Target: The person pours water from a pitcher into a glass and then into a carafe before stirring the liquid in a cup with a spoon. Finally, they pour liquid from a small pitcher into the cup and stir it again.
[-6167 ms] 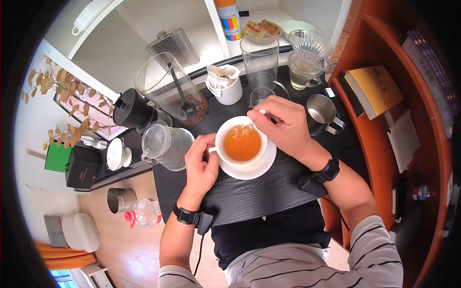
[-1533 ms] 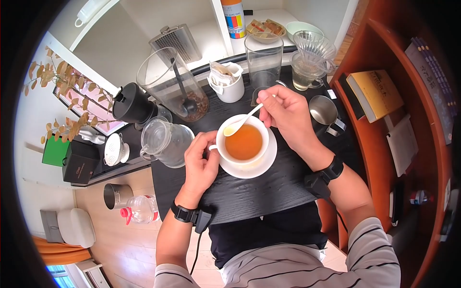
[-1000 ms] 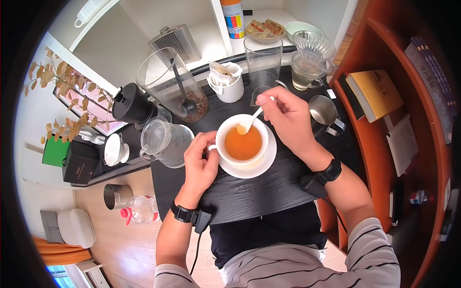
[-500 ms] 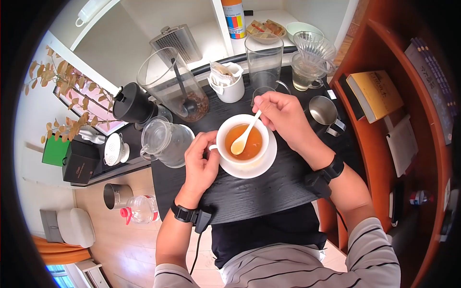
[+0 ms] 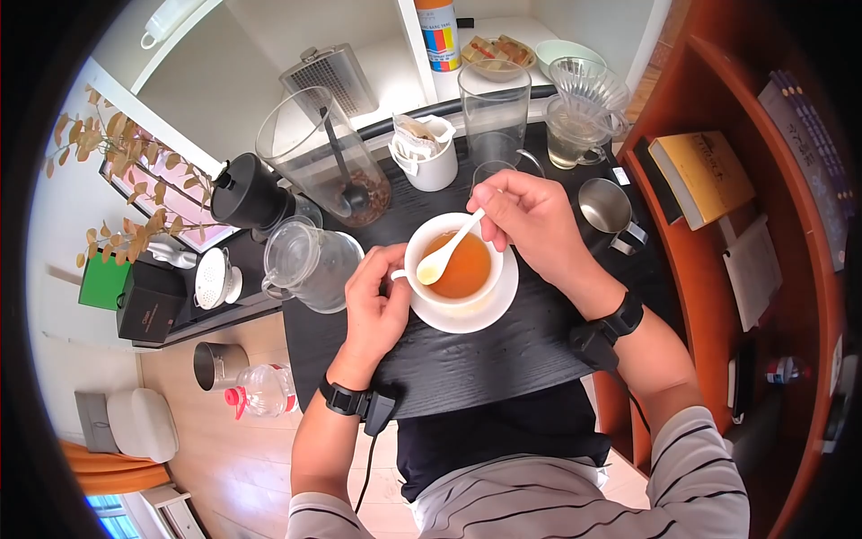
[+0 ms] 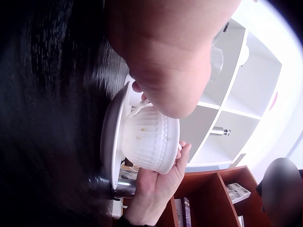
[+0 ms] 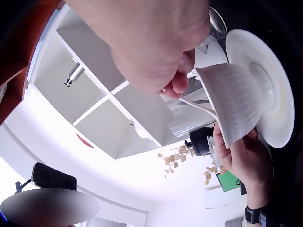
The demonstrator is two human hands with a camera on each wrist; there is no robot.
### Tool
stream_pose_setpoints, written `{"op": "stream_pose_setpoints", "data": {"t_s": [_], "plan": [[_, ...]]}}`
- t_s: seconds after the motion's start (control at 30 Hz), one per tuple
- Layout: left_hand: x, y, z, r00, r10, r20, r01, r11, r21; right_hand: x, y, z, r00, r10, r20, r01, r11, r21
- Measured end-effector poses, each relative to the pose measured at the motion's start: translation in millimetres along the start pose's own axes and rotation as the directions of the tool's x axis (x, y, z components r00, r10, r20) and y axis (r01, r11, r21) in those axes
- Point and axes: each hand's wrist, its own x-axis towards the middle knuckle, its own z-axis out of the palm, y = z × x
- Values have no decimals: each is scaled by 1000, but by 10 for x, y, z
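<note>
In the head view a white teacup (image 6: 150,142) of amber liquid (image 5: 471,269) stands on a white saucer (image 5: 480,321). My left hand (image 5: 377,301) pinches the cup's handle on the left side. Between thumb and fingers my right hand (image 5: 537,220) holds a small white spoon (image 5: 453,249) by the end of its handle. The spoon's bowl lies within the cup at the near left, slanting down from the right hand. Ribbed sides of the cup show in both wrist views, where the liquid is hidden.
On the black table (image 5: 485,382), a lidded glass jug (image 5: 323,269) is left of the cup. Behind stand a white mug (image 5: 431,171) with a drip bag, a tall glass (image 5: 494,117) and a big glass vessel (image 5: 296,148) with beans. A metal pitcher (image 5: 603,205) is at right.
The spoon was deep in the cup earlier, rose toward the rim, dipped back, and now its bowl has swung to the near left inside the cup. The left hand keeps its grip on the handle.
</note>
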Motion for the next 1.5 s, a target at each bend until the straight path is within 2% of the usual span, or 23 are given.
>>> {"op": "stream_pose_setpoints", "data": {"t_s": [0.23,0.3,0.33,0.4,0.53,0.67,0.7,0.93,1.0,1.03,1.13,1.33,1.43,1.5], "plan": [[-2,-13,7,1000,-5,-3,5,1000,-14,-48,-33,-34,996,-56,67,58,998,-31],[-3,-18,7,1000,-8,-4,8,1000,-10,-64,-24,-18,985,-174,21,175,980,-92],[-6,-22,7,1000,-12,-5,12,1000,-6,-61,-8,-23,985,-173,21,175,980,-92],[-2,-32,7,1000,-1,-4,1,1000,-7,-58,30,-31,966,-256,-33,245,948,-205],[-7,-21,-2,1000,-10,3,10,1000,-8,-37,41,18,947,-306,-98,276,931,-240],[-28,-29,-72,993,-66,99,63,997,34,-11,62,4,987,-156,-32,142,953,-267],[-30,-35,-70,993,-64,98,61,998,31,-9,59,3,995,-96,2,93,956,-278],[-29,-23,-74,994,-60,93,57,998,41,40,70,-52,1000,14,19,-10,980,-199],[-7,-9,-20,998,-24,50,23,1000,12,47,59,-56,992,123,-13,-124,989,-84],[0,-4,-2,1000,14,2,-14,1000,-15,47,44,-49,992,125,-11,-125,989,-84],[-8,-7,-4,1000,-15,4,15,1000,-21,59,5,-47,987,154,-47,-155,987,-29],[1,0,-10,1000,4,6,-4,1000,-12,72,-1,-96,995,46,-88,-49,998,-32],[-4,-3,-10,1000,-10,5,10,1000,-6,71,-7,-137,992,-26,-126,13,995,-101],[2,27,-4,1000,-15,3,15,1000,-4,54,-25,-144,975,-154,-159,125,976,-177]]}}
